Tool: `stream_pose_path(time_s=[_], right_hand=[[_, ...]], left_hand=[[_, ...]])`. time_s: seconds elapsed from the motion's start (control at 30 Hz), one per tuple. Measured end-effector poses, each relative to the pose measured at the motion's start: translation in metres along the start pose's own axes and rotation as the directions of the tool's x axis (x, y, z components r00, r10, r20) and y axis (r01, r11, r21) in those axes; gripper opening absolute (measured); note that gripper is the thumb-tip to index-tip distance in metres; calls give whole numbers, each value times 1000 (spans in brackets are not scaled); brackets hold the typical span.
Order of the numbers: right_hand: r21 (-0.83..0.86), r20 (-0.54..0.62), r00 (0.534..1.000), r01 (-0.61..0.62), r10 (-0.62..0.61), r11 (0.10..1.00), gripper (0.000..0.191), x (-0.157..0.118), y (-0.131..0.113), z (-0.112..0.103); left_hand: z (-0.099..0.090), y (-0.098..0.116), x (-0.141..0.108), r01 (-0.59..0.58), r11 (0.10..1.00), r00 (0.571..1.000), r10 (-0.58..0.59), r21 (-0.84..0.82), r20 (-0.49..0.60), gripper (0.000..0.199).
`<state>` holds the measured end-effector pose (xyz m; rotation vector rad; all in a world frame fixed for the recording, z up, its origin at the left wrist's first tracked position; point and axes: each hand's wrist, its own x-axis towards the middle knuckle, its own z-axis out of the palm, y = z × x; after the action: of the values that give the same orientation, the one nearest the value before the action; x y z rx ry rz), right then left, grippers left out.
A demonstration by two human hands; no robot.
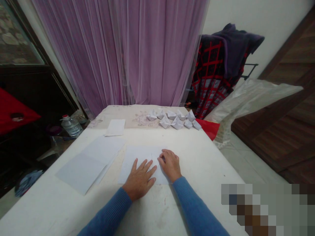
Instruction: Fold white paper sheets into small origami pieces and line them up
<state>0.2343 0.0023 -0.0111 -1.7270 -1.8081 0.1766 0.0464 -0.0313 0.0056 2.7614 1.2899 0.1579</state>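
Note:
A white sheet of paper (137, 152) lies on the white table in front of me, with a short line near its middle. My left hand (141, 178) rests on it, palm down, fingers spread. My right hand (170, 164) is at the sheet's right part, fingers curled and thumb close to the index finger; whether anything is between them is too small to tell. To the left lies a stack of larger white sheets (91, 160), and behind it a smaller folded white paper (116, 127). Several folded paper boats (177, 123) stand in two rows at the far right.
The table (201, 196) has a floral cloth (133, 119) at its far end. Beyond hang purple curtains (159, 52). Water bottles (71, 126) stand on the left; a red item (209, 128) and a plastic bag (241, 101) are beyond the right edge.

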Motion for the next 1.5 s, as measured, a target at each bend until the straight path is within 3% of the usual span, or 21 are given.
stream_pose_path(time_s=[0.33, 0.57, 1.07, 1.5], right_hand=[[-18, -12, 1000, 17, -17, 1000, 4, -1, 1, 2], [-14, -13, 1000, 17, -18, 1000, 5, -2, 0, 1], [-35, 6, 1000, 4, -4, 999, 4, -1, -2, -1], [-52, 4, 1000, 4, -3, 999, 7, -1, -3, -1]], left_hand=[[9, -1, 23, 80, 996, 991, -77, 30, -106, 49], [6, -2, 34, 117, 993, 987, -116, -1, -111, 48], [5, -6, 45, 96, 995, 985, -95, -2, -146, 44], [14, -26, 49, 49, 995, 999, -47, 82, -21, 48]])
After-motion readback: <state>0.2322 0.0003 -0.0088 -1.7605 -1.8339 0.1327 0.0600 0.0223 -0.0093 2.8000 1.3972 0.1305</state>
